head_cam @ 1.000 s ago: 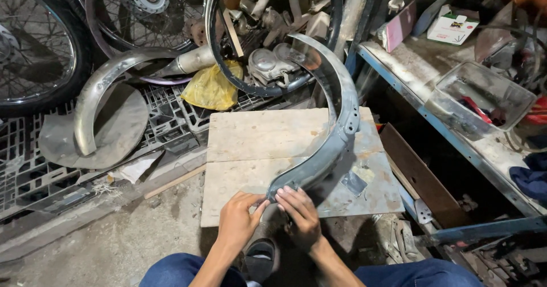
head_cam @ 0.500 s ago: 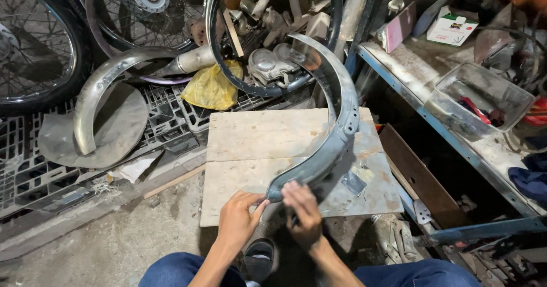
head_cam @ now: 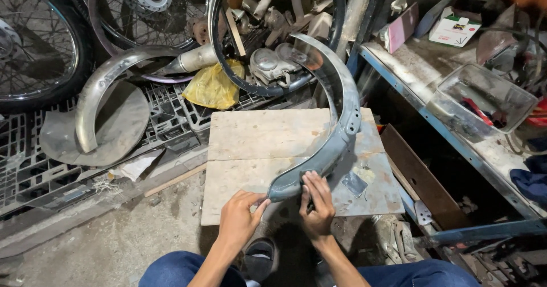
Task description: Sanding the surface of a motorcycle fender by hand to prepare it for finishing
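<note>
Right hand [head_cam: 317,207] slid lower on fender [head_cam: 336,133]; left hand [head_cam: 238,218] seemingly unmoved.

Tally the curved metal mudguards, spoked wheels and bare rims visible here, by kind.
Curved metal mudguards: 2 (grey one under both hands, silver one on the crate)
Spoked wheels: 2
Bare black rim: 1
Total: 5

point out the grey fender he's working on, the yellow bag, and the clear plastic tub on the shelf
Grey fender [head_cam: 341,128]: head view, on its outer curved side at mid-arc.
Yellow bag [head_cam: 212,86]: head view, on the crumpled middle.
Clear plastic tub [head_cam: 456,96]: head view, on its near left wall.
</note>
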